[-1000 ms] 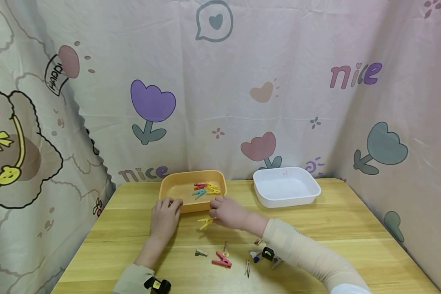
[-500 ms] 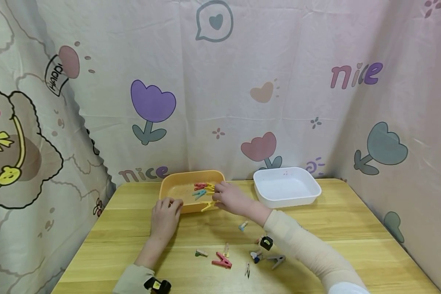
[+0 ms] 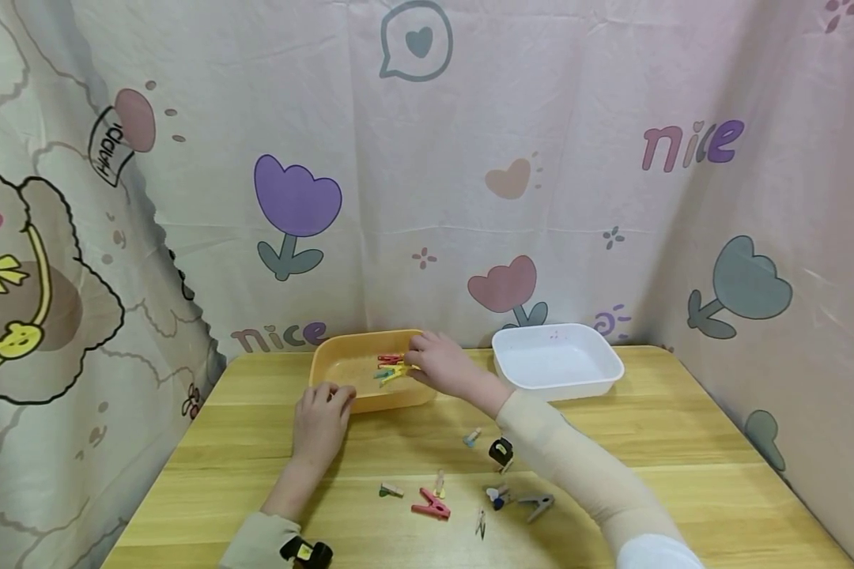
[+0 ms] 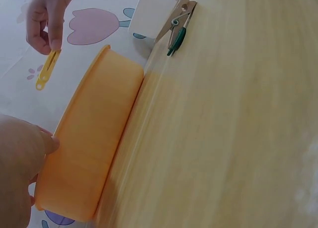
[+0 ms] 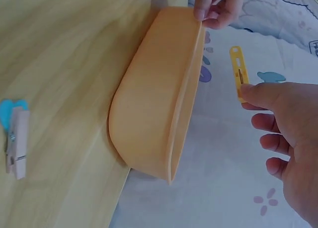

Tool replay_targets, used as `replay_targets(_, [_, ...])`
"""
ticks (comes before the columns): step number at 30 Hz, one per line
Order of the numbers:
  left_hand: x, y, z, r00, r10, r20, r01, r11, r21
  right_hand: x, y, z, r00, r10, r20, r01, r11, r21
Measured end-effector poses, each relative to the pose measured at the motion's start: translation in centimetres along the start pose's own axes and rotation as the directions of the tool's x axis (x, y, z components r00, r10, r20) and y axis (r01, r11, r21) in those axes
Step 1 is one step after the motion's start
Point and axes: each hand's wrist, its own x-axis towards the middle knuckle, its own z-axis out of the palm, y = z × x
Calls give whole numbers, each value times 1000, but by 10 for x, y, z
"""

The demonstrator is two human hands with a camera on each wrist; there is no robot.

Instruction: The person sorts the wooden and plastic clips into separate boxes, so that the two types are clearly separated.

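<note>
Head view, left to right: two bare hands are at work over one wooden table (image 3: pixel 683 474). First comes the left hand (image 3: pixel 320 423), gripping the near left rim of the one orange tray (image 3: pixel 391 401), thumb outside. Within the tray lie red plastic (image 3: pixel 390 359) and a bit of teal plastic (image 3: pixel 382 375), from clips partly covered; how many clips lie there I cannot tell. One yellow clip (image 3: pixel 400 371) is pinched between the thumb and fingers of the right hand (image 3: pixel 437 365), over the tray's right part; both wrist views show it held up above the rim.

Nearer on the table, seven separate clips can be counted: one green-ended clip (image 3: pixel 391 490), one pinkish-red clip (image 3: pixel 432 506), one yellow-tipped clip (image 3: pixel 439 484) just behind it, one light-blue-ended clip (image 3: pixel 473 437) farther back, one slim dark clip (image 3: pixel 480 523), then a blue-and-white piece (image 3: pixel 496 496), perhaps more than one clip, and one grey clip (image 3: pixel 537 506) just beside it. Something small shows below the right wrist's black camera (image 3: pixel 501 451), mostly covered. Farther right at the back stands one white tray (image 3: pixel 558 386), apart from the orange one.
</note>
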Motion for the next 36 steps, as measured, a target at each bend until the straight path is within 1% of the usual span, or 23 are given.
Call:
replay_targets(5, [0, -1, 1, 1000, 16, -16, -16, 1000, -5, 11, 4, 7, 999, 45, 11, -45, 999, 3])
replay_targets(11, [0, 0, 1, 1000, 16, -15, -16, 1000, 4, 27, 7, 14, 998, 68, 9, -68, 998, -2])
replay_targets(16, [0, 1, 0, 1000, 10, -11, -10, 1000, 1, 42, 9, 17, 994, 95, 45, -95, 995, -15])
replay_targets(22, [0, 1, 1, 999, 29, -31, -29, 1000, 3, 59, 9, 21, 989, 128, 76, -127, 992, -14])
replay_targets(31, [0, -1, 3, 997, 47, -60, -47, 999, 3, 79, 11, 26, 984, 169, 49, -169, 986, -8])
replay_targets(36, [-1, -2, 3, 997, 49, -66, -49, 999, 0, 89, 10, 28, 976, 202, 83, -203, 979, -5])
